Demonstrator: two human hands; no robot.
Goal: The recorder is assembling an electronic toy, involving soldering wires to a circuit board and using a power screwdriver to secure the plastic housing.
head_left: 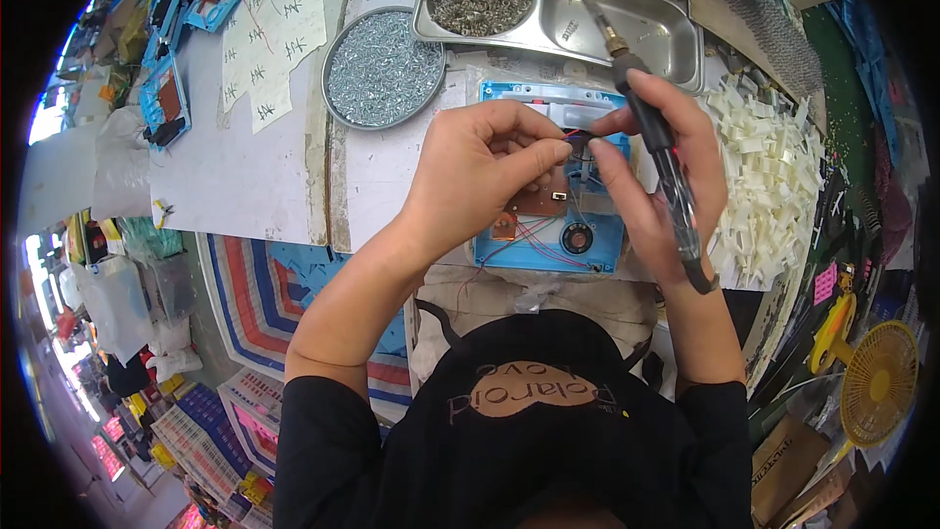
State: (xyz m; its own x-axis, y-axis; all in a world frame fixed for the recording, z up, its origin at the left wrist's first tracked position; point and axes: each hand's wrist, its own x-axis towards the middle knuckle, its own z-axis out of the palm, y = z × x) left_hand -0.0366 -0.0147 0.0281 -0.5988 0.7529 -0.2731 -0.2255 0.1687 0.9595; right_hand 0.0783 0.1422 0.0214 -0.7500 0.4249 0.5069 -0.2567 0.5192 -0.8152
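A blue plastic housing point(609, 235) lies on the table in front of me, with a brown circuit board point(537, 202), a round black speaker point(578, 238) and thin red wires point(529, 235) inside. Over its upper part, my left hand point(494, 159) is closed, thumb and index finger pinching a thin wire by a small dark part point(578, 137). My right hand point(666, 157) carries a black electric screwdriver point(654, 127), tip pointing up and away. The fingertips of that hand meet the same dark part from the right. Fingers partly hide it.
Beyond the housing stand a round dish of silver screws point(384, 69) and a steel compartment tray point(558, 51) holding small metal parts. White strips point(769, 162) are heaped at right. More blue housings point(166, 98) and a marked paper sheet point(279, 39) lie far left. A yellow fan point(878, 382) stands lower right.
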